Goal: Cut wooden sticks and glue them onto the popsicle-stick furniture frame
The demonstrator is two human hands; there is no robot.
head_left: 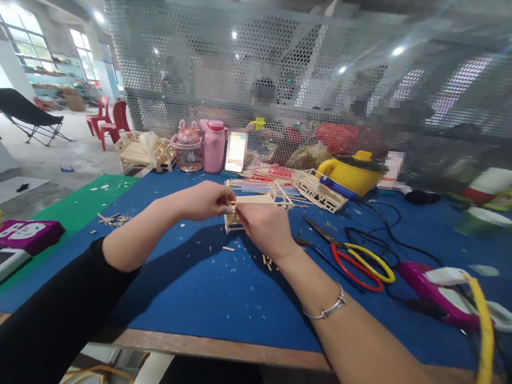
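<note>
A small model of thin pale wooden sticks (234, 225) stands near the middle of the blue table mat. At its left end my left hand (208, 201) is closed, thumb and forefinger pinched on its upper corner. My right hand (264, 224), closed too, grips the front of the same model and hides part of it. Behind the right hand rises a triangular stick frame (281, 195). Short cut stick pieces (268, 262) lie just below the right hand, and one more piece (228, 249) lies in front of the model.
Scissors (357, 266) with red and yellow handles lie right, near black cables. Another wooden model (321, 190) and a yellow pot (351, 173) stand behind. A pink bottle (214, 146) and lit phone (235, 152) stand at the back. Purple devices (32, 236) flank both sides. People are beyond the mesh screen.
</note>
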